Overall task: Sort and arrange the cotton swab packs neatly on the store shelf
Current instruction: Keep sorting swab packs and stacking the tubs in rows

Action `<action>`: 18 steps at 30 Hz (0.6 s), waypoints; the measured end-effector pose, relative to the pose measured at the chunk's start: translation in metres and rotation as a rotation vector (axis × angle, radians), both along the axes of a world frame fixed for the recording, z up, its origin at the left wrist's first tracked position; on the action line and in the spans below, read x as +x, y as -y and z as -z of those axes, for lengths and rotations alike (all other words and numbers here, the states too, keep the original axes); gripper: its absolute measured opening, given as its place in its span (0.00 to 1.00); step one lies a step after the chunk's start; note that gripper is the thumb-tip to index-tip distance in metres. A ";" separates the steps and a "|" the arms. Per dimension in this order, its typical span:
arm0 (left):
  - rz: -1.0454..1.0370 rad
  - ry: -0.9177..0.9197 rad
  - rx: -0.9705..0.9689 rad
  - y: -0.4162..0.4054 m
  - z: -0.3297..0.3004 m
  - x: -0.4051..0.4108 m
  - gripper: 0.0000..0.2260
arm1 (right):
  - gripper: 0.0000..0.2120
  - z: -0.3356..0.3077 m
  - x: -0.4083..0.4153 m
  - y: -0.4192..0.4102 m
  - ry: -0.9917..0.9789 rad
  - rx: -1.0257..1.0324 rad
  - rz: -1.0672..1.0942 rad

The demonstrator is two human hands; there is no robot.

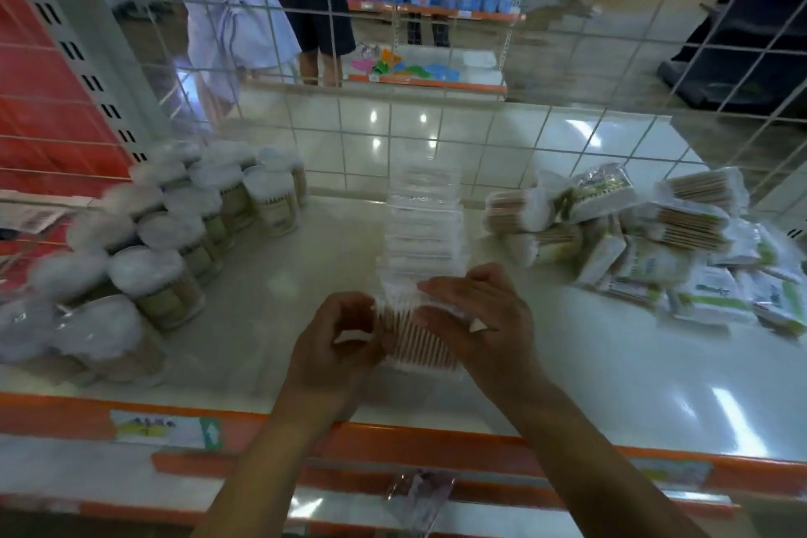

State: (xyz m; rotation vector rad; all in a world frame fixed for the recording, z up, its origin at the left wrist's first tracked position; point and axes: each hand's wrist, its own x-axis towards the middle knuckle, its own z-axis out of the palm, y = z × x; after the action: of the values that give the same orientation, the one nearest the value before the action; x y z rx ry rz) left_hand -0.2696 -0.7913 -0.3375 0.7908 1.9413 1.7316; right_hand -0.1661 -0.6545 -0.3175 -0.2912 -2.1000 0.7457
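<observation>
Head view shows the left hand (336,345) curled against the near pack's left end and the right hand (476,310) laid flat-fingered over its top, both on the front cotton swab pack (419,345) of a row of clear packs (421,232) running back across the shelf (611,363). The row already leans unevenly (upper packs look offset), so an off-centre push risks skewing or toppling it. The loose pile of bagged packs (655,249) lies well apart to the right, unsorted.

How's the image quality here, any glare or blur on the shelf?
Head view: bright ceiling-light glare spots on the glossy shelf; wide-angle bending of the wire grid; the swab jars at left look soft and smeared; the background aisle is blurred.
</observation>
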 end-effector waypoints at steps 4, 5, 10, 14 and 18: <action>-0.013 -0.037 0.008 0.001 0.000 0.001 0.12 | 0.10 0.012 -0.003 -0.002 -0.042 0.100 0.026; -0.007 -0.042 0.011 0.001 -0.001 0.001 0.11 | 0.09 0.015 -0.004 -0.002 -0.055 0.097 0.024; 0.061 -0.014 0.009 0.005 -0.003 0.004 0.14 | 0.08 0.024 -0.004 0.002 -0.065 0.093 0.016; 0.118 -0.039 -0.024 0.006 -0.004 0.005 0.15 | 0.10 0.025 -0.004 0.000 -0.062 0.081 0.019; 0.090 -0.080 -0.039 0.005 -0.004 0.006 0.17 | 0.10 0.027 -0.005 -0.001 -0.076 0.089 0.011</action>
State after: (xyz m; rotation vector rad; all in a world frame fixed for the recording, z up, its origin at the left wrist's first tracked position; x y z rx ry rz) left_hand -0.2638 -0.7960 -0.3337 0.9326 1.9534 1.6278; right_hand -0.1712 -0.6539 -0.3443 -0.2220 -2.0515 0.6454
